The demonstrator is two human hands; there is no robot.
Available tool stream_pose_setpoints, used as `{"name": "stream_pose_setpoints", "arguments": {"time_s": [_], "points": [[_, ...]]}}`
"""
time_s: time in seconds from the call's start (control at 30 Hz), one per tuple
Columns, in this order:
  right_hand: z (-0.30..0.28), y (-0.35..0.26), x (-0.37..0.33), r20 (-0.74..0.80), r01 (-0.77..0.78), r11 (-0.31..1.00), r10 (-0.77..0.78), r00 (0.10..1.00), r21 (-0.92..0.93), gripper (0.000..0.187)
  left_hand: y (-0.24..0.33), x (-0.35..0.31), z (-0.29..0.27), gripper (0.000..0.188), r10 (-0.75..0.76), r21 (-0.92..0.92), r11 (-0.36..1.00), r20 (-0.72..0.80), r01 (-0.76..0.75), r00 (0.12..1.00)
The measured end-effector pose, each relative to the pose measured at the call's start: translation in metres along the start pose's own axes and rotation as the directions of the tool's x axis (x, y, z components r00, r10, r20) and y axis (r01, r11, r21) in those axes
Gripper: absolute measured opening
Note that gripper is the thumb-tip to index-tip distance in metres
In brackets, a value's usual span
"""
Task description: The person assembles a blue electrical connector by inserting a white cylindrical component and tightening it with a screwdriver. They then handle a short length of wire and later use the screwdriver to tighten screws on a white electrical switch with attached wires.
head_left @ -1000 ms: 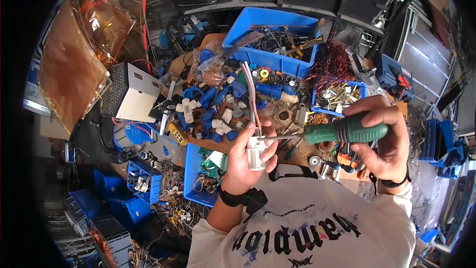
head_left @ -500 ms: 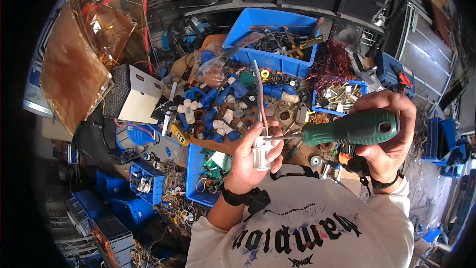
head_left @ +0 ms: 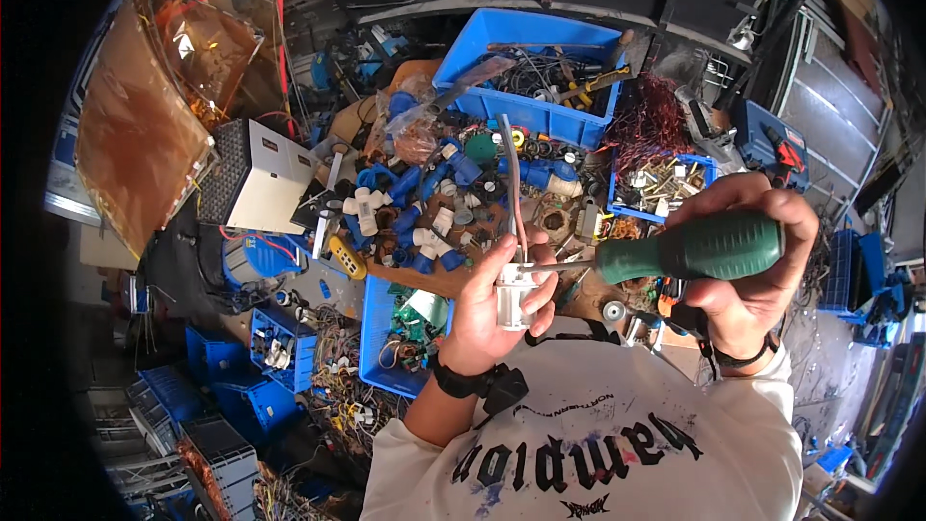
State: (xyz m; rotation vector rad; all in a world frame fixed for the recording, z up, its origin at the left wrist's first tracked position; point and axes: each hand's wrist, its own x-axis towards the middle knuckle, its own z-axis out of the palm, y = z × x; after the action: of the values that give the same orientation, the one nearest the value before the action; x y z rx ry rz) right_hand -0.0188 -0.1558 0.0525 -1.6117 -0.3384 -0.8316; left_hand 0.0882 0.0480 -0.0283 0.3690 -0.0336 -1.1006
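Observation:
My left hand [head_left: 485, 314] is closed around a white plastic plug insert [head_left: 512, 307]. A grey cable [head_left: 509, 150] rises from its top, with a reddish wire [head_left: 522, 229] beside it. My right hand [head_left: 762, 275] grips a screwdriver by its thick green handle [head_left: 719, 245], with the fingers over the top and the thumb beneath. Its metal shaft [head_left: 569, 266] points left and meets the upper side of the insert near my left fingertips. The exact spot where the tip sits is hidden by the fingers.
Blue and white connector parts [head_left: 367, 210] litter the bench ahead. Behind them stands a blue bin of tools and cables [head_left: 526, 116]. A blue tray [head_left: 644, 209] holds metal pieces at right; another blue bin [head_left: 397, 381] with circuit boards sits left of my left wrist.
The screwdriver handle has rolled in my right hand, and the hole at its end no longer shows. Both hands have shifted slightly to the right. My left hand still holds the insert.

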Motion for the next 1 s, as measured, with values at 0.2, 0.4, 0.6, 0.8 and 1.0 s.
{"name": "stream_pose_setpoints", "arguments": {"time_s": [0.2,0.4,0.6,0.8,1.0], "points": [[0.004,-0.012,0.004,-0.171,0.036,0.999,-0.033,0.985,0.011,0.072,0.000,0.001,0.006,0.040,-0.029,-0.026,0.999,0.104,0.031,0.994],[-0.002,-0.007,0.004,-0.183,0.108,0.993,-0.116,0.976,-0.050,0.071,0.000,0.005,0.005,0.041,-0.022,-0.005,1.000,0.153,0.023,0.988],[-0.002,-0.002,0.002,-0.234,0.056,0.997,-0.065,0.970,-0.045,0.068,0.002,0.006,0.003,0.039,-0.015,-0.033,0.999,0.136,0.020,0.991],[0.001,-0.002,-0.001,-0.234,0.059,0.998,-0.056,0.971,0.005,0.070,0.000,0.003,0.003,0.036,-0.052,-0.063,0.996,0.129,0.060,0.990],[0.001,0.000,-0.003,-0.147,0.061,0.998,-0.059,0.987,0.010,0.074,-0.002,0.002,0.004,0.038,-0.071,-0.060,0.995,0.131,0.080,0.989]]}}
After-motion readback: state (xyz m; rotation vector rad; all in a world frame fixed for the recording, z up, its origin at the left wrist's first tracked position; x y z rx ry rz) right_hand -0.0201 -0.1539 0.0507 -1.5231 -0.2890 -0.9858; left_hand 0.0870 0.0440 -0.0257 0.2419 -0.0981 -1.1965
